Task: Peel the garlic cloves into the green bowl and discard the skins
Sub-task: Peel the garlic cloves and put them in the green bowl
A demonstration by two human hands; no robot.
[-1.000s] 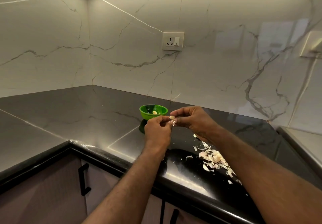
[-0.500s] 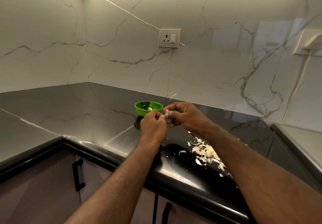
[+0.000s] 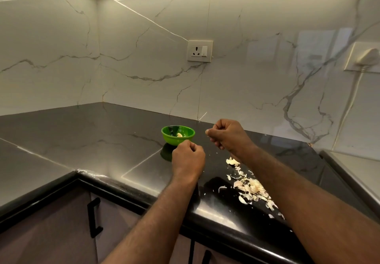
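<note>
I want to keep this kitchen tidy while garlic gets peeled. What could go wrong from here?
1. The pile of pale papery garlic skins lies near the front edge of the black stone counter, beside the right forearm; a sweep could knock skins off.
2. The right hand has a small pale piece in its grip beside, not over, the small round green bowl; released now, it would likely miss.

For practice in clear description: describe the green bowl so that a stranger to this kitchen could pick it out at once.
Start at the black countertop below the marble wall's socket. Just beyond the left hand stands the green bowl, small and round, a peeled garlic clove inside. It is the only coloured thing; the pale skins lie loose to its right.
</note>
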